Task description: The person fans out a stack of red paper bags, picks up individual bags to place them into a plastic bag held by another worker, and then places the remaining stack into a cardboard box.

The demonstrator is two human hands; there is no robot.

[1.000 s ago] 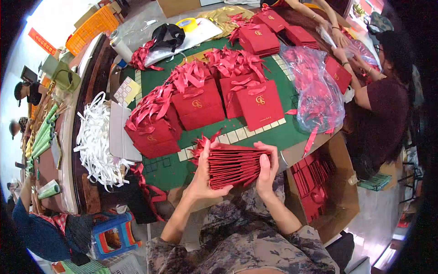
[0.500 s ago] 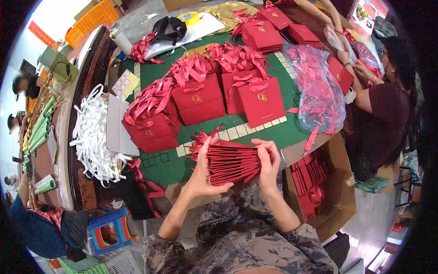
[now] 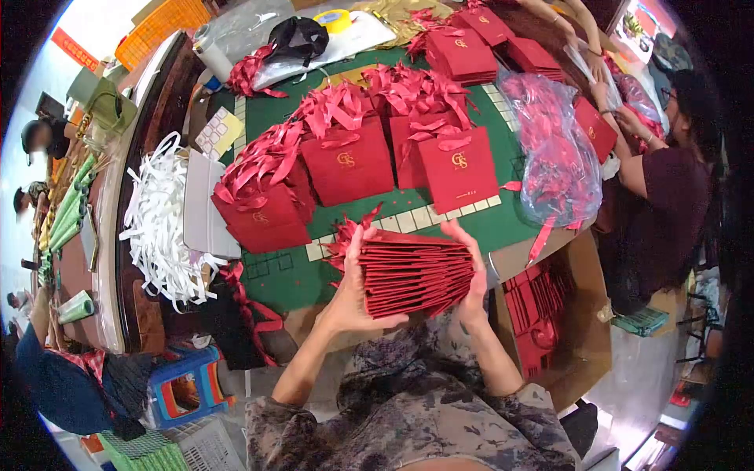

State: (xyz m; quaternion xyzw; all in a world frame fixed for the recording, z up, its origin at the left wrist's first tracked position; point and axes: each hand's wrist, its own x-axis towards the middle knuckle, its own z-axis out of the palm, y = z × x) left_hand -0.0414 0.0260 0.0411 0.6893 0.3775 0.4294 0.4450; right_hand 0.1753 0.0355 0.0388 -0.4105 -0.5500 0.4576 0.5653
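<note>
A stack of folded red paper gift bags (image 3: 416, 275) is held in front of my lap, its edges facing up at me. My left hand (image 3: 349, 286) wraps round the left end, thumb along the near side, with pink ribbons (image 3: 342, 239) bunched just behind it. Against the right end presses my right hand (image 3: 471, 279), its fingers fairly straight. Beyond my hands, more red bags stand upright in groups on the green mat, a front one (image 3: 459, 171) showing a gold logo and others (image 3: 347, 165) topped with ribbon loops.
An open carton (image 3: 585, 345) with flat red bags stands at my right. White ribbons (image 3: 165, 228) spill from a box at left. A clear plastic bag (image 3: 558, 157) of ribbons lies on the green mat (image 3: 310, 286). Another person (image 3: 656, 212) works at the right.
My right hand has shifted from curling over the stack's far right corner to lying along its right end, fingers straighter. The stack looks wider and slightly more fanned. My left hand stays in place.
</note>
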